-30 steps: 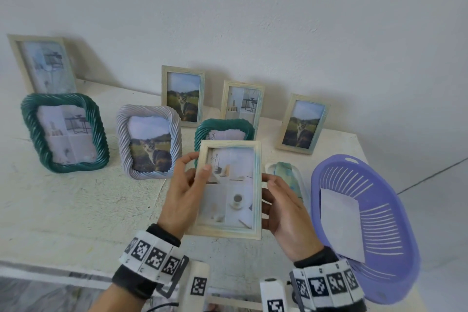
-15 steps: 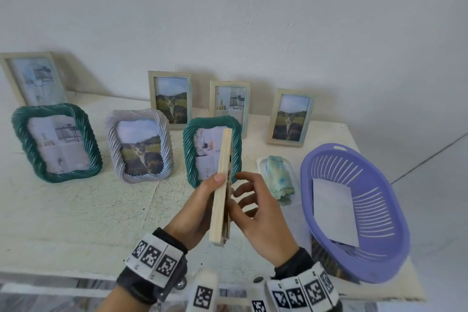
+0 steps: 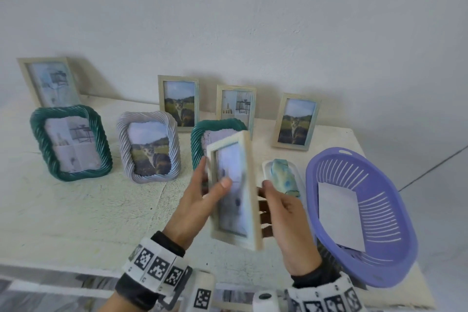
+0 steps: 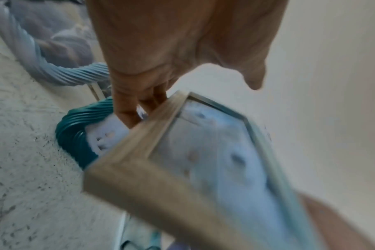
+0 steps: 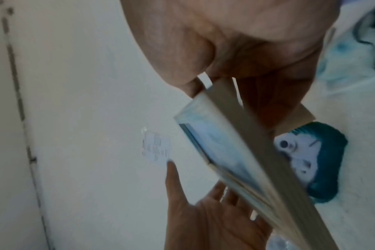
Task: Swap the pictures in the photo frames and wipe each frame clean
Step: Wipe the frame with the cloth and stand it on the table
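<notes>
Pale wood, washed with a little blue-green, makes up the held frame [image 3: 234, 191], which both hands carry upright above the front of the worktop [image 3: 76, 210], its glass side turned toward the left hand. The left hand [image 3: 200, 200] grips the frame's left edge, thumb laid across the glass and fingers behind it. The right hand [image 3: 286, 213] grips the right edge, thumb near the front rim and fingers curled against the back. The picture inside is blurred by motion.

Directly behind the held frame stands a green rope-edged frame [image 3: 202, 139], partly hidden. Toward the left edge stand a grey rope-edged frame [image 3: 149, 149] showing a cat and a second green frame [image 3: 71, 142] showing furniture. Along the back edge, against the wall, stand four plain wooden frames: one at the far left [image 3: 49, 81], a cat picture [image 3: 178, 102], a furniture picture [image 3: 236, 106] and another cat picture [image 3: 296, 121].

Just beside the right hand a blue-green cloth [image 3: 282, 175] lies on a small white tray [image 3: 266, 167]. At the right edge a purple basket [image 3: 379, 210] holds a white sheet [image 3: 339, 215]
</notes>
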Tool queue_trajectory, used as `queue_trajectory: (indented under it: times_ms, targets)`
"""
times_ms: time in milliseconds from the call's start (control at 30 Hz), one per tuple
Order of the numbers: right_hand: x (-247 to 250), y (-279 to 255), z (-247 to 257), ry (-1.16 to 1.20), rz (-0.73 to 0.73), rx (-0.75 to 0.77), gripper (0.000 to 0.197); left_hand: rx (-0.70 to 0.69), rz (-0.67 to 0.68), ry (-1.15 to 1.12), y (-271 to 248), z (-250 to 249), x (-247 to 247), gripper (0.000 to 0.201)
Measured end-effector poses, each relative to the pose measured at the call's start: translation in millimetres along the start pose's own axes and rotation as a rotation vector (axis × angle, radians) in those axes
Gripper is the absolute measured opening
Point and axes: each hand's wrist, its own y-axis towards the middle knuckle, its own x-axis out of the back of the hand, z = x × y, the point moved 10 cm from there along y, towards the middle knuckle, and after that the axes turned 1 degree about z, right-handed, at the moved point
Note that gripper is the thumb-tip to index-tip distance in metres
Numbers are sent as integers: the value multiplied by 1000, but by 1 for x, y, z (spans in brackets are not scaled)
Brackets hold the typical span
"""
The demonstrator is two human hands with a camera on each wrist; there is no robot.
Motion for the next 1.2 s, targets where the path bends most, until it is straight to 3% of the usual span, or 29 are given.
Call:
queue_trajectory:
  times_ms: [100,133,233,333,400,500,600,767,867,967,1200]
  targets:
    - [1,-1,-10,167,-46,-124,86,66,-59,-143,-5,-5,19,72]
    - [3,-2,-9,153,-76,-133,87,112,-51,-166,-7,-6,23,70]
    - [-8,0,-4,118,3,-151,71,240,55,-182,-10,-2,29,77]
    - [-26,1,7,28,77,-136,54,297,93,-168,-13,-7,43,71]
    - [-41,6,27,-26,93,-41,46,264,79,-130,-11,-24,59,65]
    - [-71,19,69,-133,187,249,59,133,38,-22,-3,-71,95,57]
    - [-95,32,134,-217,165,522,26,-34,-24,136,7,-138,138,51]
    - [-158,72,245,-311,113,792,25,-202,-92,292,54,-240,210,46]
    - [-201,114,289,-325,122,796,36,-230,-124,325,93,-278,253,47]
    - [-244,157,307,-414,192,740,49,-197,-107,320,134,-285,292,48]
    - [-320,253,273,-623,346,513,55,11,-25,281,222,-224,364,49]
